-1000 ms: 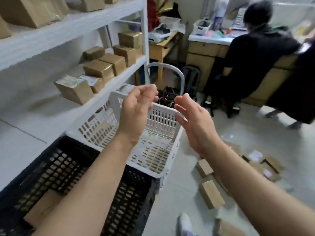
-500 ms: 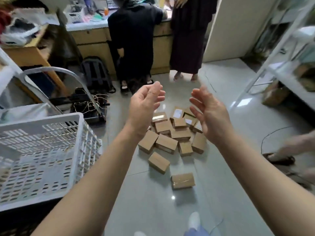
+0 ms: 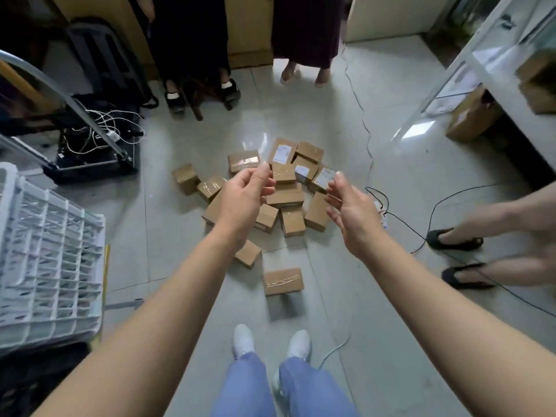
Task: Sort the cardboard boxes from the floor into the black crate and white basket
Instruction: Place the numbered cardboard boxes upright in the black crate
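Observation:
Several small cardboard boxes lie in a loose pile on the tiled floor ahead of me, some with white labels. One taped box lies apart, nearest my feet. Both arms are stretched out over the pile. My left hand hangs above its left side with loosely curled fingers and holds nothing. My right hand hovers over the right side, palm turned inward, also empty. The white basket stands at the left edge, on top of the black crate, of which only a dark corner shows.
A trolley base with tangled white cables sits at the back left. Two people's feet stand beyond the pile, another person's legs at right. A black cable runs across the floor. A white shelf with boxes fills the upper right.
My view has swung from the shelf and basket rightward and down to the floor pile. Both empty hands have reached out lower over the boxes.

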